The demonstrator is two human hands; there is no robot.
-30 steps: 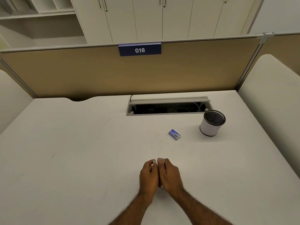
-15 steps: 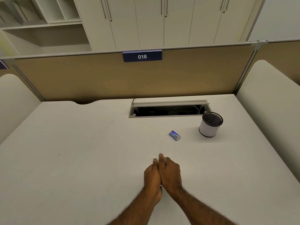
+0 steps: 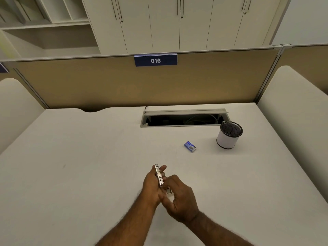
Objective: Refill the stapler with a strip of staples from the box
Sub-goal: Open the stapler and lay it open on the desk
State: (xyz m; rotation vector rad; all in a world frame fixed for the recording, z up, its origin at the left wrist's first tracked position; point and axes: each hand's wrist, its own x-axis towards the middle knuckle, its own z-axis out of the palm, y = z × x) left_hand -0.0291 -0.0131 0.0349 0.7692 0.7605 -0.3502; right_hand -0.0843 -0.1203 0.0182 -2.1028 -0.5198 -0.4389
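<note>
The stapler [image 3: 158, 175] is gripped in the left hand [image 3: 152, 185], its metal rail now exposed; the right hand [image 3: 179, 197] is curled at its rear. Palms, pressed together earlier, are parted. The staple box [image 3: 190, 146] is left on the tabletop [image 3: 88, 166] beyond.

stapler [image 3: 158, 175]: silver | staple box [image 3: 190, 146]: blue | cup [image 3: 228, 137]: white, black mesh

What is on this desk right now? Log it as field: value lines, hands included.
left hand: holds the stapler, metal part raised
right hand: at the stapler's near end, grip unclear
staple box: lies closed on the desk, untouched
mesh pen cup: upright, right of the box
cable tray: open, at the desk's far edge
</note>
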